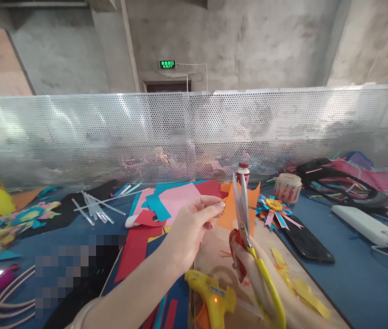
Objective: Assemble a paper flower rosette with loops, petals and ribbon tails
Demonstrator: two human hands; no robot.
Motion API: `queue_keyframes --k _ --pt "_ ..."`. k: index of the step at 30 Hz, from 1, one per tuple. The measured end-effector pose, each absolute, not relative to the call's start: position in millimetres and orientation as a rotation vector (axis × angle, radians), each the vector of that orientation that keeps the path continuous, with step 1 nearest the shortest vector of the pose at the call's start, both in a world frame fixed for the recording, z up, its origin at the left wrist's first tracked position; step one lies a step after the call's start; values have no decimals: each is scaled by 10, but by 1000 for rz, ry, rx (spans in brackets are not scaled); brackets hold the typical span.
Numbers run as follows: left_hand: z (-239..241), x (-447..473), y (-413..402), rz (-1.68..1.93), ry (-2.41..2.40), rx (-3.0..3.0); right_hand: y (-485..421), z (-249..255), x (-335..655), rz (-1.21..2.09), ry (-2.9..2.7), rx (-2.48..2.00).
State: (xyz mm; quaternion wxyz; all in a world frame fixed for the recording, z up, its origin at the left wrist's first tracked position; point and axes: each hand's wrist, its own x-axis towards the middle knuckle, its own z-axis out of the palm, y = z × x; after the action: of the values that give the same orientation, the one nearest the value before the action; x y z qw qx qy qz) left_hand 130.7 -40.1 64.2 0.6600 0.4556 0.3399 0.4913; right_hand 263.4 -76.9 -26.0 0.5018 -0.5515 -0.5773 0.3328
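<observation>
My left hand point(194, 224) is pinched closed on the left edge of a piece of orange craft paper point(254, 205), which stands out in front of both hands. The fingertips partly hide where they meet the paper. In my right hand point(245, 262) is a pair of scissors point(265, 285) with a yellow and a red handle loop. The scissor blades point up and away, slightly apart, in front of the orange paper. Below the hands, a yellow glue gun point(211, 294) with a lit orange light lies on the work board point(211, 258).
Coloured paper sheets point(176, 196) lie left of centre, near clear glue sticks point(98, 210). A ribbon flower point(274, 205), black phone point(308, 240), jar point(288, 187) and white power strip point(368, 228) are on the right. A bottle point(243, 171) stands before the perforated metal screen point(194, 132).
</observation>
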Motion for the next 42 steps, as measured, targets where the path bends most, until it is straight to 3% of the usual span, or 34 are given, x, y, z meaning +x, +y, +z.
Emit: queue_keyframes --k 42 --pt "610 1445 -563 1296 846 1138 -833 -182 2575 731 -1427 -1396"
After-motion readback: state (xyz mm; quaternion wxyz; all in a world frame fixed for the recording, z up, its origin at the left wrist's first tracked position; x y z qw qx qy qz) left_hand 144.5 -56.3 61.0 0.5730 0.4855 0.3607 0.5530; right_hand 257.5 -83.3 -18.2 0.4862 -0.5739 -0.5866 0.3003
